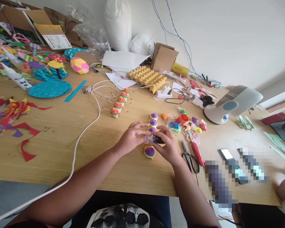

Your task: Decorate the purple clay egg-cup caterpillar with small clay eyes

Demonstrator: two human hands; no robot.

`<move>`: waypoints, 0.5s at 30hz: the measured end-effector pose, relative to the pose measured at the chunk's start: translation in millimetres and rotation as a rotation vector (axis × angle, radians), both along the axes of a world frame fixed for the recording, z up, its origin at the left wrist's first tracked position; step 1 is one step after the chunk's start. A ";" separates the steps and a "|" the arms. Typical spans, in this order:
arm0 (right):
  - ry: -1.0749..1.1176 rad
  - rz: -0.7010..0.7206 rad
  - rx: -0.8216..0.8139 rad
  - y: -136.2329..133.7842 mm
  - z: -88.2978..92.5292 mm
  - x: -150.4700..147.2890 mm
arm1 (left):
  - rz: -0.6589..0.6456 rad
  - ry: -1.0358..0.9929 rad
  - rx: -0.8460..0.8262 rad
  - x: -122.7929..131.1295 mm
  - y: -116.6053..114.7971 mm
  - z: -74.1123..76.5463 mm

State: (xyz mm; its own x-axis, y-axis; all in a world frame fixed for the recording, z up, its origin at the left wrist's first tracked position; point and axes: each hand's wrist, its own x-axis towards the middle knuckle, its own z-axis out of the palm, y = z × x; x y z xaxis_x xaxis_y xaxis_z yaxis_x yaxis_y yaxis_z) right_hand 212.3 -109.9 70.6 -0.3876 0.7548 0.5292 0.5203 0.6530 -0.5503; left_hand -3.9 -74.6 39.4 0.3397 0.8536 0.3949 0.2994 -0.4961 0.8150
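Observation:
My left hand [132, 136] and my right hand [167, 145] meet over the wooden table [90, 152], both pinching a small clear plastic bag with a dark lump inside [154, 138]. Under them runs a row of egg-carton cups topped with purple clay [153, 122], the nearest cup [149, 152] just below my fingers. A second decorated strip with red and green tops [120, 103] lies further back to the left.
Red-handled scissors [192, 155] lie right of my hands, near small clay bags [194, 125] and a red cup [182, 118]. A white fan [230, 104], a yellow egg tray [147, 77], a white cable [85, 126], paper scraps [16, 114] and a phone [226, 154] surround them.

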 end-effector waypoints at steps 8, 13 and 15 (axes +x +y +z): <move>0.056 0.021 0.031 -0.1 2.3 2.8 | 0.032 -0.022 0.019 0.0 -4.3 3.2; 0.061 0.045 0.096 0.8 1.7 0.8 | 0.038 -0.003 0.076 0.6 -5.9 3.0; 0.068 0.038 0.116 0.2 2.4 0.1 | 0.034 -0.003 0.079 0.9 -6.4 3.0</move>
